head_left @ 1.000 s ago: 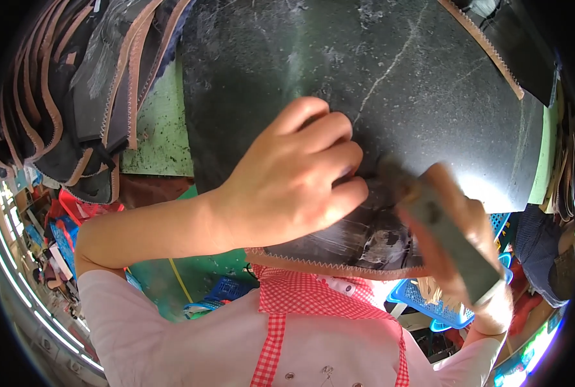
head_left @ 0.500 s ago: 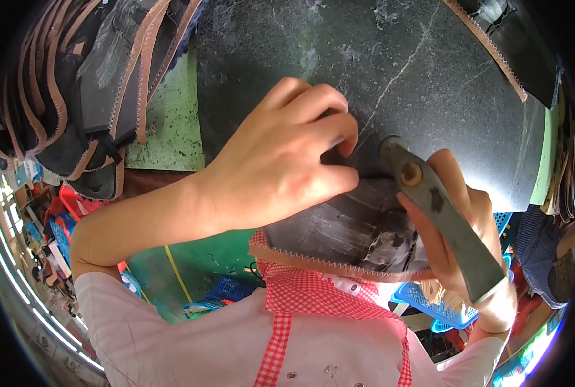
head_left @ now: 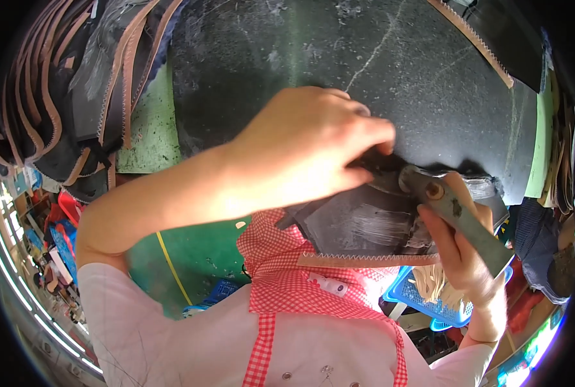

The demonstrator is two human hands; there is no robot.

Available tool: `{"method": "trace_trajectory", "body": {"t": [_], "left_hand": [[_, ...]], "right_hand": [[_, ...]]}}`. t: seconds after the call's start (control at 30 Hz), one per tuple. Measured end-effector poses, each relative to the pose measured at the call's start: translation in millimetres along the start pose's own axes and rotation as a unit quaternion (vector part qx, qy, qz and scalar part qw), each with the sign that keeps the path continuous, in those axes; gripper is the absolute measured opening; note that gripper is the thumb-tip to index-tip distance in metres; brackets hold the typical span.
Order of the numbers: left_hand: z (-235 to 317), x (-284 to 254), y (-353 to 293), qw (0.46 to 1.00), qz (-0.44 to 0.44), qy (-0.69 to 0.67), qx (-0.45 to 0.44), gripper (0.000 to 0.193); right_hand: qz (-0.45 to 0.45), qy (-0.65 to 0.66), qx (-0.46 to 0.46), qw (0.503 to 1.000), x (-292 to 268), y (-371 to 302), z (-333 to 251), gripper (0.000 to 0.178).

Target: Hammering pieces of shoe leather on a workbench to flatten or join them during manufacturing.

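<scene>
My left hand (head_left: 320,145) reaches across from the left, its thumb and fingers pinched on the upper edge of a dark grey shoe upper (head_left: 365,222). The upper has a tan, zigzag-stitched border along its lower edge and pale scuff-like streaks on its surface. It lies over the near edge of a dark work slab (head_left: 268,58). My right hand (head_left: 465,255) is closed round a hammer (head_left: 465,222), whose grey metal head shows a round brown handle end. The hammer's round face is beside my left fingertips, over the upper. The handle is mostly hidden.
Several dark uppers with tan edges (head_left: 49,109) hang or lie at the far left, on a green board (head_left: 149,116). Another upper (head_left: 494,39) lies at the far right. Below right stands a blue basket (head_left: 455,313) with pale strips. My red-checked apron (head_left: 274,290) is close beneath.
My left hand has moved right and closed into a pinch on the upper's edge. The upper has shifted right and turned. The hammer has moved slightly right and down.
</scene>
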State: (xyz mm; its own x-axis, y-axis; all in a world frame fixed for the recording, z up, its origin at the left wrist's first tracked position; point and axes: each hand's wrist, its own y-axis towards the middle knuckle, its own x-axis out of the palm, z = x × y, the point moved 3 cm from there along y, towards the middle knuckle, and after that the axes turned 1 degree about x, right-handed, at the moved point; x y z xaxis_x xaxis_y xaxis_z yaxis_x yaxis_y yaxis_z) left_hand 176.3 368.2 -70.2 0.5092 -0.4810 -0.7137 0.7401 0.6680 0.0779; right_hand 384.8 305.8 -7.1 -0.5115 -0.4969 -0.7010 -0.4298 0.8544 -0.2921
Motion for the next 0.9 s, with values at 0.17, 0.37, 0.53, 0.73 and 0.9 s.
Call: {"method": "trace_trajectory", "body": {"t": [0.17, 0.37, 0.53, 0.73, 0.9], "left_hand": [[-2, -7, -3, 0.993, 0.005, 0.039, 0.112, 0.018], [12, -4, -8, 0.972, -0.028, 0.131, 0.191, 0.009], [-4, -7, -12, 0.994, 0.050, 0.044, 0.093, 0.017], [6, -8, -21, 0.984, 0.044, 0.125, 0.120, 0.018], [-2, -9, -30, 0.995, 0.058, 0.058, 0.048, 0.019]], "right_hand": [[0.056, 0.011, -0.028, 0.998, -6, 7, -6, 0.011], [0.006, 0.020, -0.059, 0.998, 0, 18, -6, 0.025], [-0.047, 0.045, -0.033, 0.997, 13, 14, -6, 0.022], [-0.029, 0.024, -0.029, 0.999, 13, 18, -8, 0.021], [-0.004, 0.119, -0.030, 0.992, 19, 23, -8, 0.011]]}}
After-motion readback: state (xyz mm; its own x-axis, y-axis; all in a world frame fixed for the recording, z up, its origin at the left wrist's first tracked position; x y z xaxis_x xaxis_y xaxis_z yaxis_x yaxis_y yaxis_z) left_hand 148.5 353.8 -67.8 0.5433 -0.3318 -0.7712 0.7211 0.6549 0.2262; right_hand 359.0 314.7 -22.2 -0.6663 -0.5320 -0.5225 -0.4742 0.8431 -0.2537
